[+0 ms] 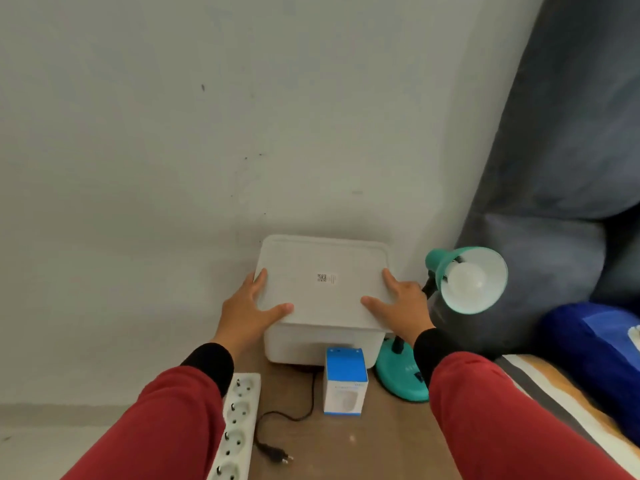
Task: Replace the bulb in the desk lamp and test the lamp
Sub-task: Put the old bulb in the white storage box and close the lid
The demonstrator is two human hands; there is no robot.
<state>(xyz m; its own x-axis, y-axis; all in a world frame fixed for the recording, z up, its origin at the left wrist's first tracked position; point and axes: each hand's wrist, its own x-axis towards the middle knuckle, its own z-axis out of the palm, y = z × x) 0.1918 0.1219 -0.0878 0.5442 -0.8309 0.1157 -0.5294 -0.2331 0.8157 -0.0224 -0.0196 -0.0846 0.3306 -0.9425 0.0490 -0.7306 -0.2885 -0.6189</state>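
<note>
A teal desk lamp [401, 379] stands at the right of a small wooden table, its shade [491, 271] tilted toward me with a white bulb [467, 280] screwed in and unlit. Its black cord ends in a loose plug [277, 455] lying on the table. A blue and white bulb box [345, 381] stands upright in front of a white lidded plastic box [322, 289]. My left hand [251, 306] grips the lid's left edge and my right hand [398, 301] grips its right edge, fingers spread over the top.
A white power strip [239, 424] with several empty sockets lies along the table's left edge. A grey cushion [554, 202] and a blue bundle [595, 344] press in at the right. The pale wall is close behind the plastic box.
</note>
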